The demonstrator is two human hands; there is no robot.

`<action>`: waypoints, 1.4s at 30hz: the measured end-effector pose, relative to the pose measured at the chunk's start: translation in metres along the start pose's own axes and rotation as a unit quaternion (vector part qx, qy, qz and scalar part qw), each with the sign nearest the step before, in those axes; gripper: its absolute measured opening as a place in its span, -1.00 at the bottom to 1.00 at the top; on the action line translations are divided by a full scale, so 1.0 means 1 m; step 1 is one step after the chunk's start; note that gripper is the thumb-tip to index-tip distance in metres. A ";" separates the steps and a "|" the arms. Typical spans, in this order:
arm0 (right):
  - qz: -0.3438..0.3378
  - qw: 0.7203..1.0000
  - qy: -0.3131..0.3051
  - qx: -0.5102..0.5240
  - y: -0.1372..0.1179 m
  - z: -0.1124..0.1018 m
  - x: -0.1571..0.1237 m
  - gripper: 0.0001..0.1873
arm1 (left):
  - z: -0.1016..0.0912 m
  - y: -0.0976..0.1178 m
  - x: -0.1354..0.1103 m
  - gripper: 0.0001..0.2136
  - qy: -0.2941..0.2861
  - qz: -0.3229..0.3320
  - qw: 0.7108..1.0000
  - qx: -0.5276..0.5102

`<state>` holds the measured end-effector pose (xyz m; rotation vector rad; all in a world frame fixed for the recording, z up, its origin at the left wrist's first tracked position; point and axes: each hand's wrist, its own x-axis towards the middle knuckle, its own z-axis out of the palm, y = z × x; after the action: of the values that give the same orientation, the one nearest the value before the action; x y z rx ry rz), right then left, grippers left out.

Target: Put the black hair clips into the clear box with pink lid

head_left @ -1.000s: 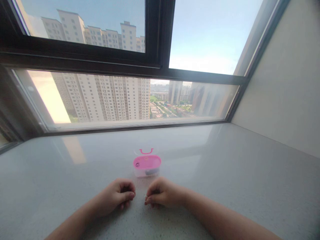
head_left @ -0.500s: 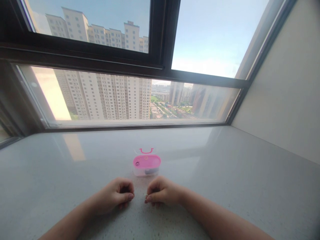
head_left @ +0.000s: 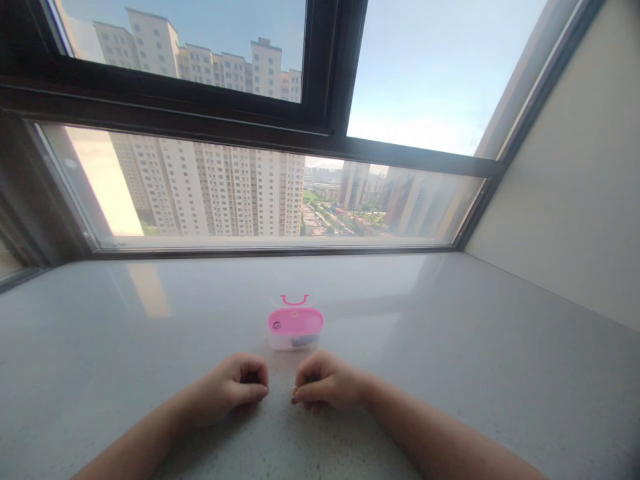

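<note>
My left hand (head_left: 241,385) is closed in a pinch, thumb against the fingers, just above the pale speckled sill. Facing it across a small gap, my right hand (head_left: 323,383) is pinched as well. A tiny pale bit shows at the right fingertips, too small to name. Whatever the left fingertips hold is hidden. Just beyond both hands sits an oval box (head_left: 296,323), pink on top with a clear body. A small dark ring-shaped item lies at the left of its pink part, and something dark shows through the clear side. Neither hand touches the box.
Behind the box is a pink handle (head_left: 295,301) on a clear piece, perhaps its lid. The speckled sill (head_left: 475,373) runs back to a dark-framed window (head_left: 240,252). A plain wall (head_left: 565,193) bounds the right side.
The view has shifted very slightly. Both hands keep their pinched pose, with no clear movement, and the box stays in place.
</note>
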<state>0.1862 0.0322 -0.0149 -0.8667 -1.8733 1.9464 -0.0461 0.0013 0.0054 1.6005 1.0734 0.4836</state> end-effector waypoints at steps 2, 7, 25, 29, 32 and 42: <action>0.006 1.000 0.000 -0.004 -0.002 0.000 -0.001 -0.56 | 0.000 0.001 -0.001 -0.82 0.001 0.000 1.000 -0.001; 0.009 1.000 -0.001 -0.013 -0.004 0.001 -0.002 -0.55 | 0.001 0.002 -0.001 -0.81 0.001 0.001 1.000 -0.004; -0.014 1.000 0.003 -0.027 -0.002 0.000 -0.002 -0.53 | 0.002 0.002 -0.003 -0.82 0.001 0.011 1.000 0.018; -0.024 0.999 -0.001 -0.038 -0.002 0.000 -0.003 -0.55 | 0.001 -0.002 -0.002 -0.82 0.000 0.013 1.000 0.006; -0.036 0.999 -0.003 -0.032 0.000 -0.001 -0.002 -0.56 | 0.000 -0.004 -0.002 -0.82 -0.001 0.012 1.000 0.002; -0.045 0.999 0.015 -0.020 0.000 0.001 -0.001 -0.52 | 0.002 0.004 0.000 -0.75 0.023 -0.001 1.000 0.009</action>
<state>0.1865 0.0308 -0.0150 -0.8036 -1.9063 1.8399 -0.0429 -0.0003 0.0084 1.6105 1.1162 0.5129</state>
